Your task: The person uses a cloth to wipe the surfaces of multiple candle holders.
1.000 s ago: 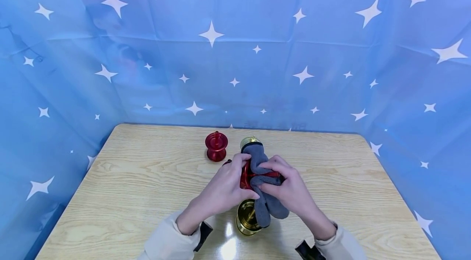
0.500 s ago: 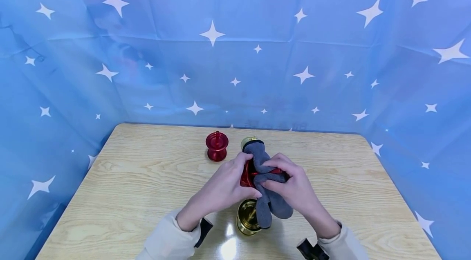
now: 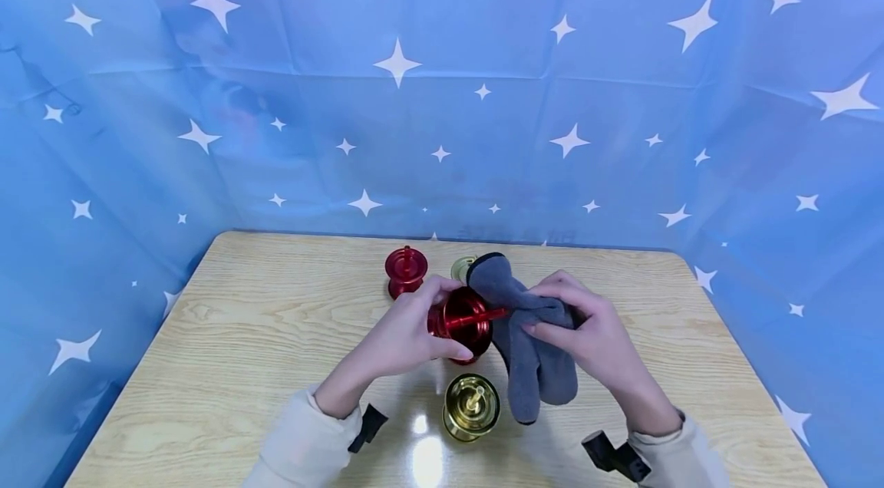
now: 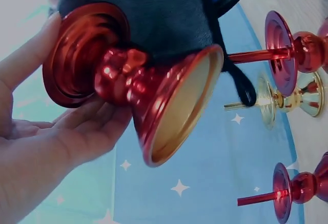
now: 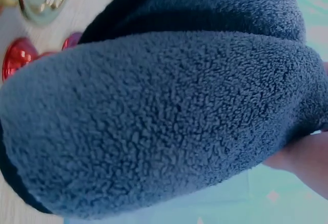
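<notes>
My left hand (image 3: 404,331) grips a shiny red candle holder (image 3: 453,310) tilted on its side, with its centre spike pointing right. In the left wrist view, fingers and thumb hold its dish end, and the hollow flared base of the candle holder (image 4: 130,80) faces the camera. My right hand (image 3: 590,327) pinches a folded dark grey plush cloth (image 3: 528,350) beside the spike tip. Close up in the right wrist view, the cloth (image 5: 154,116) hides most of the scene. Just in front of the hands a gold candle holder (image 3: 472,407) stands upright.
Toward the back of the wooden table (image 3: 297,319) stands another red candle holder (image 3: 406,264). A second gold one (image 3: 461,268) is partly covered by the cloth. The left wrist view shows a further red holder (image 4: 281,55). A starry blue curtain (image 3: 442,112) surrounds the table.
The right hand has drawn the cloth rightward off the red candle holder, baring its dish and spike. The left hand has shifted slightly left with the holder. The front gold holder is now uncovered.
</notes>
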`<state>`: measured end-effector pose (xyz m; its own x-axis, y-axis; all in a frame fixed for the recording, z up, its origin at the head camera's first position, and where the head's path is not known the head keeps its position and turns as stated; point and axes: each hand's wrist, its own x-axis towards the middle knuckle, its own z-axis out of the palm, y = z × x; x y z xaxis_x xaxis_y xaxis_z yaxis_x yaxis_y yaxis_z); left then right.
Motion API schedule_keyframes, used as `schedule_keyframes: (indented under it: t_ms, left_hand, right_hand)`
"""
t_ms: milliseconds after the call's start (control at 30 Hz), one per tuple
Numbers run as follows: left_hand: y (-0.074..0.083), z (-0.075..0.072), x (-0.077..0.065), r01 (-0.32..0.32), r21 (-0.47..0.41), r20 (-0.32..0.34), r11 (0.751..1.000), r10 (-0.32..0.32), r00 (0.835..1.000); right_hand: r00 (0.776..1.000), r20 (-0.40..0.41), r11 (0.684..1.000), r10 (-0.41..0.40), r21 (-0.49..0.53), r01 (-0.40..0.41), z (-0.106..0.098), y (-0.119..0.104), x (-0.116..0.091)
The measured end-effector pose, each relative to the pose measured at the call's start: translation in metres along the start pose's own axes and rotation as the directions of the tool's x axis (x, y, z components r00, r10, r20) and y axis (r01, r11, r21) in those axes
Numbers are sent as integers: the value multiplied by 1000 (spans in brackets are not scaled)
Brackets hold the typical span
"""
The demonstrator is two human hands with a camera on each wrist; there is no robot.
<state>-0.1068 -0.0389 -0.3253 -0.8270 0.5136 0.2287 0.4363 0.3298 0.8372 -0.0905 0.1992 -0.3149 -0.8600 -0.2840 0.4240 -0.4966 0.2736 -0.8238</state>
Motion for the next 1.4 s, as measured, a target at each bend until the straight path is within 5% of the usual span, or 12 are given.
schedule_keyframes:
  t_ms: [233, 400, 667, 1067, 1400]
  left_hand:
    - [5, -3, 4, 6, -57, 47, 998, -3, 999]
    - [7, -1, 4, 87, -60, 60, 994, -84, 995]
    - [7, 0, 4, 91, -79, 100, 993, -83, 992]
    - [9, -3, 7, 21, 13, 188, 1000, -23, 982]
    - [9, -4, 7, 6, 31, 186, 999, -12, 983]
  right_hand:
    - [994, 106, 992, -35, -116, 47, 12, 9, 4]
    - [986, 158, 976, -58, -198, 89, 24, 14, 4]
    - [982, 186, 993, -44, -98, 63, 32, 18, 6]
    - [988, 152, 1000, -23, -15, 26, 35, 20, 5]
    - [981, 190, 998, -42, 46, 34, 23, 21, 5]
